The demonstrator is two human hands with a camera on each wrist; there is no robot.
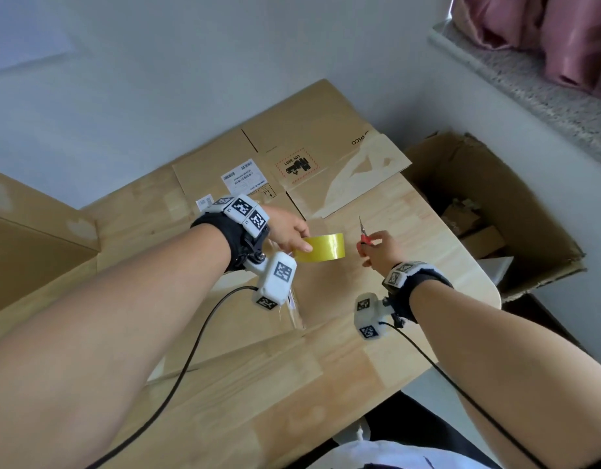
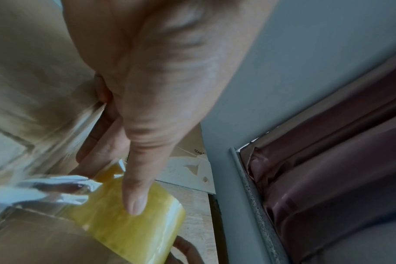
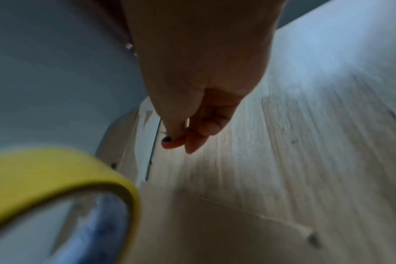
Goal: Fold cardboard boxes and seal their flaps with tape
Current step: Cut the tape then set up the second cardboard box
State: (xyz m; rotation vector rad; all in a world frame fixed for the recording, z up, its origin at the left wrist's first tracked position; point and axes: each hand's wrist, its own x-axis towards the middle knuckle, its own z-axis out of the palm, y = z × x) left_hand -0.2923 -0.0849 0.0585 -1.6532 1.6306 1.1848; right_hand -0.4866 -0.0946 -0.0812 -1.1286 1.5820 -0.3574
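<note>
At the centre of the head view the left hand point(image 1: 288, 231) pinches the tape roll point(image 1: 321, 247), thumb on its yellow outer face and fingers hidden behind it; the left-wrist view shows the thumb point(image 2: 136, 196) pressed flat on the roll point(image 2: 133, 221), with a clear strip point(image 2: 41, 187) of tape running off toward the left edge of that frame. The right hand point(image 1: 380, 247), just right of the roll and not touching it, has its grip closed round the red handles of the scissors point(image 1: 364, 235), blades pointing up the frame.

The roll lies left of the scissors, its flat side toward them, so the right hand is the nearer one for a cut. The strip seems to run down and left from the roll toward the cardboard point(image 1: 204, 336) on the tabletop point(image 1: 410, 336), so the blades would probably have to cross it there. Flattened boxes point(image 1: 312, 143) lie in the upper middle.
</note>
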